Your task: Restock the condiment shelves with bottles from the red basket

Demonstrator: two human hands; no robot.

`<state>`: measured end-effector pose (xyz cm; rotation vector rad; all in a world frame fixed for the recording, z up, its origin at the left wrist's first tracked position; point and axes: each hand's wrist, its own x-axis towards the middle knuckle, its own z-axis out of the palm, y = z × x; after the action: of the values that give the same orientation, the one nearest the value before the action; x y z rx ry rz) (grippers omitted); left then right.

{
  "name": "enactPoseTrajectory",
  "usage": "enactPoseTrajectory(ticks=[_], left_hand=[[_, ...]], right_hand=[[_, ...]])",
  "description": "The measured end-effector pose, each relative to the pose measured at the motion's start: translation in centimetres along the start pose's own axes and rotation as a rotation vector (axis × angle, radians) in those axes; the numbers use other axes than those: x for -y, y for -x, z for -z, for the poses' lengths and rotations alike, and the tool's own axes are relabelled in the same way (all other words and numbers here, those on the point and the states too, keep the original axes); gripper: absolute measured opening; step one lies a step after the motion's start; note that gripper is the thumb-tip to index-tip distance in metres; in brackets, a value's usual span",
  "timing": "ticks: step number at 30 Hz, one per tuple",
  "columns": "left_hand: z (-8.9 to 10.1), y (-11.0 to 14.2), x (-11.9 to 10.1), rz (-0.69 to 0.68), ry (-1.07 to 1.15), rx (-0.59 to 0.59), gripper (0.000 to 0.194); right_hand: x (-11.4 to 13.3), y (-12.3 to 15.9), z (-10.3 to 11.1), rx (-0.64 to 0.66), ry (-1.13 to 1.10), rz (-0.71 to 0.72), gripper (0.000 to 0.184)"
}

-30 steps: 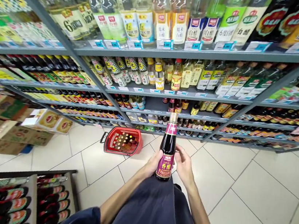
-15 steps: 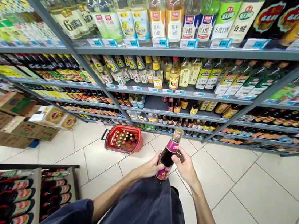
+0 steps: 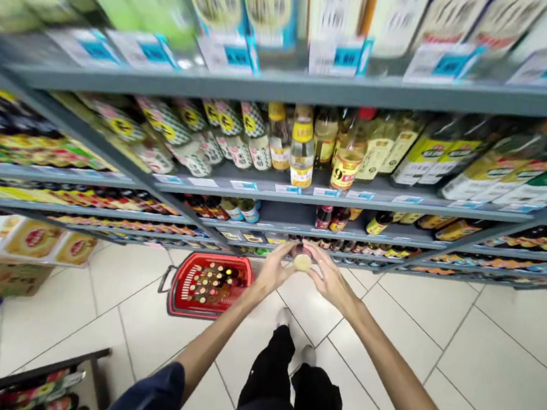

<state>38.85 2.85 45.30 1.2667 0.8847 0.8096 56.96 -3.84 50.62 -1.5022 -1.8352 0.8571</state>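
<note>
Both hands are around one dark sauce bottle (image 3: 302, 261), seen almost straight down from above, so its pale gold cap faces me and its label is hidden. My left hand (image 3: 275, 269) is closed against the bottle's left side. On the other side my right hand (image 3: 328, 278) grips it with curved fingers and thumb. The bottle is held out at arm's length, in front of the lower shelves. A small bottle with a purple-red label (image 3: 323, 217) stands on the shelf just beyond my hands.
A red shopping basket (image 3: 206, 314) holding several capped bottles is on the tiled floor to my left. Shelves (image 3: 289, 89) of bottles run across in front. Cartons (image 3: 37, 242) are stacked at the left, and a display rack (image 3: 59, 382) of bottles is at lower left.
Both hands have carried the bottle from close to my body forward toward the lower shelves. It has turned from label-side view to cap-on view. My view has moved closer to the shelves.
</note>
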Motion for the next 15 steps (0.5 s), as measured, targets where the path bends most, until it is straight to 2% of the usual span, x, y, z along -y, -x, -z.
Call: enactPoseTrajectory(ticks=[4, 8, 12, 15], left_hand=[[1.6, -7.3, 7.7, -0.146, -0.124, 0.035, 0.057], [2.0, -12.2, 13.8, -0.268, -0.198, 0.038, 0.057], [1.8, -15.2, 18.3, -0.278, -0.264, 0.022, 0.048], [1.4, -16.7, 20.5, -0.238, -0.308, 0.037, 0.049]], right_hand=[[-7.4, -4.1, -2.8, -0.073, 0.127, 0.03, 0.057], [-13.0, -7.1, -4.9, -0.106, 0.158, 0.059, 0.058], [-16.4, -8.5, -6.5, -0.161, 0.162, -0.005, 0.058], [-17.6, -7.4, -7.5, -0.279, 0.178, -0.053, 0.058]])
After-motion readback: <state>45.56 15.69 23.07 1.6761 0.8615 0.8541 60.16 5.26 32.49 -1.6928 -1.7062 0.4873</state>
